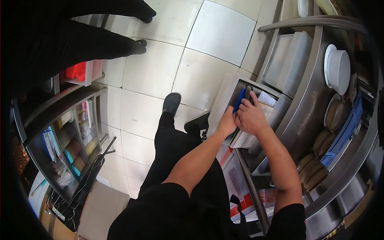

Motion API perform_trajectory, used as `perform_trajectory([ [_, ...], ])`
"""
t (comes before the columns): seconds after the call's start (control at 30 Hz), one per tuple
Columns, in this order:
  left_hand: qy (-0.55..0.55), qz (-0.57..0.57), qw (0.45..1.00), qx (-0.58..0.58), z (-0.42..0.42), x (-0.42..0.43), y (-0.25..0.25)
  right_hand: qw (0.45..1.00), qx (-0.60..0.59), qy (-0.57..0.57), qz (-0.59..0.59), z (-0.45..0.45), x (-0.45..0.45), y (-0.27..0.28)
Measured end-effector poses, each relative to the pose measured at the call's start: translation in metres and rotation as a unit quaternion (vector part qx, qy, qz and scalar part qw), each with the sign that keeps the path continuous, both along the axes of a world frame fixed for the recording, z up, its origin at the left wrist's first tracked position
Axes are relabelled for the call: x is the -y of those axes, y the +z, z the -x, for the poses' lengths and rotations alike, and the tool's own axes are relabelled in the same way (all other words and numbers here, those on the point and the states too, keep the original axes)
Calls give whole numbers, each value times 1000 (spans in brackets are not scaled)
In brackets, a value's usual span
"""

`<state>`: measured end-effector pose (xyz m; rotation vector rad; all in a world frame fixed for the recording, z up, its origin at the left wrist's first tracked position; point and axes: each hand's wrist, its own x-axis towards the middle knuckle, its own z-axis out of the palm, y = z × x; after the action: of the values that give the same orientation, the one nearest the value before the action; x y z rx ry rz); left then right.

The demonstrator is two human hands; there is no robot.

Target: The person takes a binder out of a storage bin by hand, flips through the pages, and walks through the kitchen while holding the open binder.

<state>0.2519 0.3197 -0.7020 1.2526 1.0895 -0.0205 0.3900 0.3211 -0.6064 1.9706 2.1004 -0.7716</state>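
Note:
A translucent plastic bin (218, 106), pulled out from the steel shelving on the right, holds upright papers, notebooks and a blue folder (240, 99). My left hand (227, 122) is at the bin's near side, closed around the folder's edge; its fingertips are partly hidden. Over the same contents lies my right hand (252, 117), fingers spread and pointing toward the bin's far end, touching the tops of the items. White sheets (245, 141) stand below my right wrist, and loose papers (266, 99) lie beside its fingers.
Another lidded plastic bin (286, 60) sits farther along the shelf. White bowls (338, 69) and brown dishes (316, 176) are stacked on the steel counter (298, 114). A person's legs (96, 44) stand at upper left. Shelves with supplies (74, 146) line the left, across the tiled floor (156, 74).

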Motion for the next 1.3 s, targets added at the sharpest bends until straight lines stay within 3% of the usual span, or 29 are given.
perform_trajectory([
  [0.1,-56,-26,996,-57,14,-23,44,1000,7,12,-1,-2,2,-1],
  [0.4,-82,-144,986,-7,57,-71,93,998,-18,30,56,-6,-3,3],
  [0.47,-67,-192,979,27,67,-93,120,998,-2,44,44,-1,0,-5],
  [0.57,-133,-213,968,2,89,-126,181,995,29,55,80,1,-6,-2],
  [0.7,-85,-141,986,-36,136,-168,244,995,56,42,70,6,-1,-16],
  [0.83,-40,-177,982,-60,194,-209,303,992,77,21,97,12,-4,-17],
  [0.9,56,-199,978,-16,196,-221,336,992,93,2,89,17,4,-36],
  [0.93,38,-247,968,-14,205,-226,340,982,82,-18,171,19,-5,-28],
  [1.0,-13,-364,931,-16,215,-237,338,986,91,-33,136,23,3,-41],
  [1.1,-39,-306,948,-83,190,-238,325,974,118,-39,189,28,-3,-42],
  [1.17,-81,-336,936,-69,185,-238,276,970,108,-33,217,25,-6,-23],
  [1.3,-76,-280,954,-80,162,-229,213,957,-25,-208,202,23,-1,-19],
])
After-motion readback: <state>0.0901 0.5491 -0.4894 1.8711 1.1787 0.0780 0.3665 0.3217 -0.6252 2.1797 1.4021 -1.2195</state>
